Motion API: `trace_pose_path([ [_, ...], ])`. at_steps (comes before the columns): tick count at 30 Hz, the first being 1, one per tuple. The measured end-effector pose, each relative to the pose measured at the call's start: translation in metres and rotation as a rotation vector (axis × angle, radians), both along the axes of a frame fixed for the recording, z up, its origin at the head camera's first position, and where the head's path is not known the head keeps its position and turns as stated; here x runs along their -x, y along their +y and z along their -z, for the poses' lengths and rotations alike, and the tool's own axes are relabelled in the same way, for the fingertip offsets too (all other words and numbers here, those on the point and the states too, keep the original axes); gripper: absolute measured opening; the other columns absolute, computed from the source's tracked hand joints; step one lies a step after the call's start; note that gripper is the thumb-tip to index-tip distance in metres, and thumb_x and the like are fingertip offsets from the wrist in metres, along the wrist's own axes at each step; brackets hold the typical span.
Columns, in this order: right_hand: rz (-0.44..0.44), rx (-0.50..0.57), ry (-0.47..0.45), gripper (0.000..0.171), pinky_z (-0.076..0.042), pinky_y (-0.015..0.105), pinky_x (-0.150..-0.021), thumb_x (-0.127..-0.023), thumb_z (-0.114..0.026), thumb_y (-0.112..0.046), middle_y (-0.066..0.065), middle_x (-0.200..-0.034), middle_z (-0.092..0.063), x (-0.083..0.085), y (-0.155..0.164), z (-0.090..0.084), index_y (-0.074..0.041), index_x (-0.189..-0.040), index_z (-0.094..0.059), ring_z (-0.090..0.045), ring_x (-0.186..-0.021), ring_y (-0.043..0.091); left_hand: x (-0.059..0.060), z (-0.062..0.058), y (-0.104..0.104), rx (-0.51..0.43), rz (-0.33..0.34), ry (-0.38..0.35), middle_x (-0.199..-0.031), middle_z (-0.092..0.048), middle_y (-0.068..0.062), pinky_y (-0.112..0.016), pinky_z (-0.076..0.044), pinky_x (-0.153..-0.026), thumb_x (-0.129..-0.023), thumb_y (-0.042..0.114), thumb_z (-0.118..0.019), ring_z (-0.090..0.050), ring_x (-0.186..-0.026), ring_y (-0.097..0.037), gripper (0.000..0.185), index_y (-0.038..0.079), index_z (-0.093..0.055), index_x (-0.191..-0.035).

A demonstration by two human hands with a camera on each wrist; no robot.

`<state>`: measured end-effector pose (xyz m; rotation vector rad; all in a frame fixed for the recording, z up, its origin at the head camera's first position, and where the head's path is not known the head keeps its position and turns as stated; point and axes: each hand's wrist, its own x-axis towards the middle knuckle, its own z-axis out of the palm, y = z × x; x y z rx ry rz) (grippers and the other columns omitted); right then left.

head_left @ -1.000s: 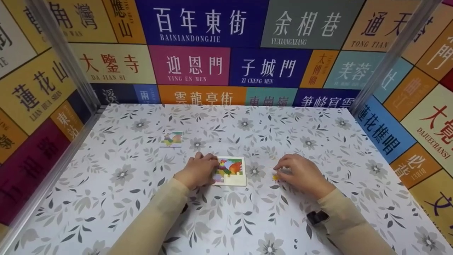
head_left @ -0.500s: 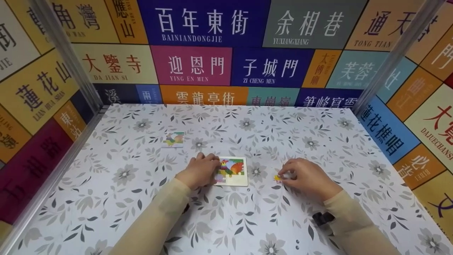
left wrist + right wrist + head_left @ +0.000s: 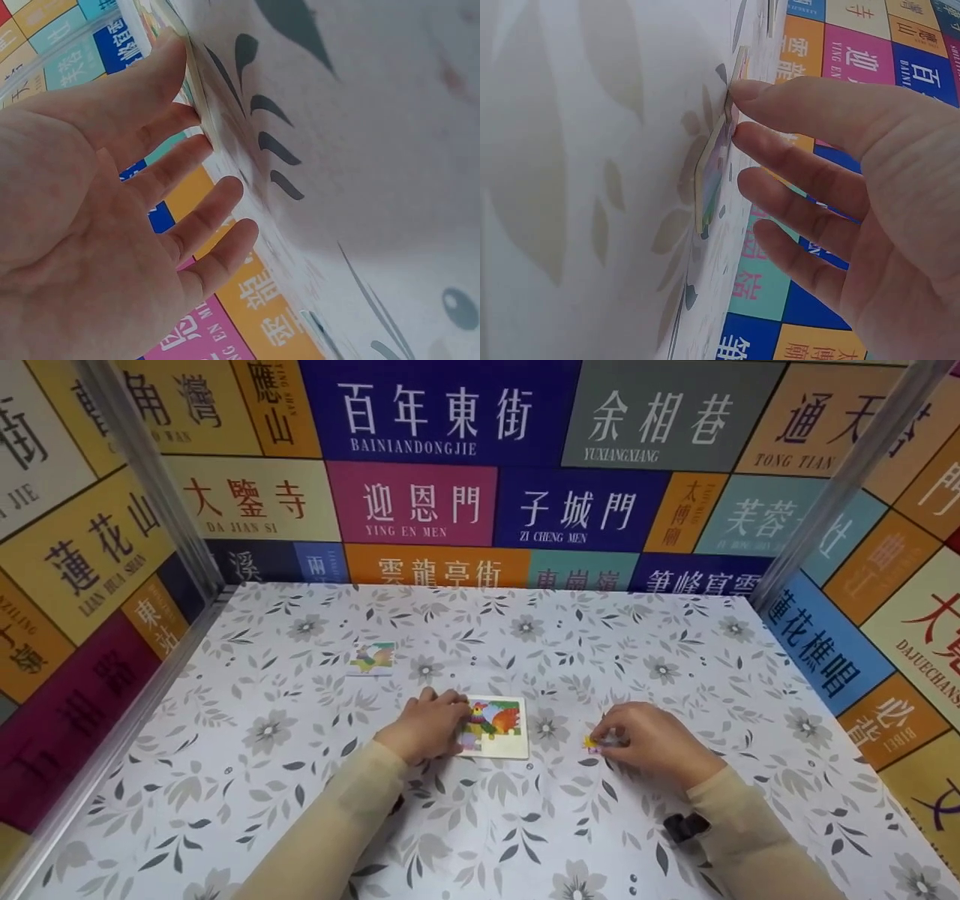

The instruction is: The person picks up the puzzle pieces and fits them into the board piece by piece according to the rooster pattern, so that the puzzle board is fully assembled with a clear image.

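Note:
In the head view, my left hand [image 3: 426,726] rests at the left edge of a framed jigsaw puzzle [image 3: 499,746] with a colourful rooster picture. Its thumb and first fingers hold that edge in the left wrist view, while the other fingers are spread. Part of the board's lower right is bare cream. To the right, my right hand [image 3: 645,739] pinches a small yellow and pink puzzle piece [image 3: 590,745] between thumb and index finger, low over the table. Under these fingers, the right wrist view shows another piece [image 3: 711,176], green and purple, lying tilted or flat; I cannot tell which.
A picture card [image 3: 372,658] of the same rooster lies farther back on the left. A white cloth [image 3: 315,810] with grey flowers covers the table. Walls [image 3: 420,502] with coloured lettered panels stand behind and at both sides.
My right hand has shifted slightly right and towards me, and more of the yellow piece shows beside its fingertips. My left hand stays at the board. The head view has moved slightly.

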<state>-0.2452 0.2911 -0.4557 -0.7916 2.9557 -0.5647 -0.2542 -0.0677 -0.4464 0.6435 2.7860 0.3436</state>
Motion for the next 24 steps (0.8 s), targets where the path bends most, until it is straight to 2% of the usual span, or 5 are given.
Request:
trace_pose_path([
  [4,0.016,-0.006,0.030,0.014,-0.049,0.031,-0.071,-0.083,-0.085,-0.022,-0.010,-0.092,-0.074,0.000,0.001,0.003,-0.024,-0.096,-0.082,-0.062,-0.079,0.012,-0.001,0.000,0.001,0.000,0.003,0.008,-0.153,-0.052,-0.004,-0.055,-0.040,-0.108,-0.090,0.025,-0.081,-0.045,-0.130,-0.035,0.052,0.017,-0.064,-0.139],
  [8,0.049,-0.015,0.066,0.011,-0.047,0.030,-0.068,-0.083,-0.085,-0.026,-0.010,-0.091,-0.073,0.001,-0.001,0.005,-0.026,-0.094,-0.082,-0.059,-0.076,0.011,-0.002,0.000,0.000,-0.001,0.007,0.025,-0.152,-0.053,-0.004,-0.056,-0.041,-0.105,-0.090,0.026,-0.081,-0.046,-0.129,-0.037,0.051,0.015,-0.064,-0.138],
  [16,0.040,-0.012,0.114,0.008,-0.050,0.033,-0.072,-0.083,-0.085,-0.026,-0.012,-0.092,-0.074,0.000,-0.006,0.005,-0.028,-0.091,-0.083,-0.065,-0.082,0.013,0.002,-0.001,0.001,-0.004,0.005,0.007,-0.153,-0.052,-0.005,-0.056,-0.039,-0.108,-0.092,0.025,-0.079,-0.045,-0.130,-0.036,0.050,0.016,-0.064,-0.139],
  [24,0.011,-0.007,0.098,0.008,-0.053,0.037,-0.077,-0.084,-0.084,-0.028,-0.010,-0.091,-0.074,-0.002,-0.019,0.003,-0.027,-0.092,-0.083,-0.067,-0.085,0.015,0.000,0.001,0.001,0.001,0.000,0.000,-0.154,-0.051,-0.004,-0.055,-0.039,-0.109,-0.091,0.025,-0.080,-0.045,-0.132,-0.035,0.052,0.017,-0.063,-0.139],
])
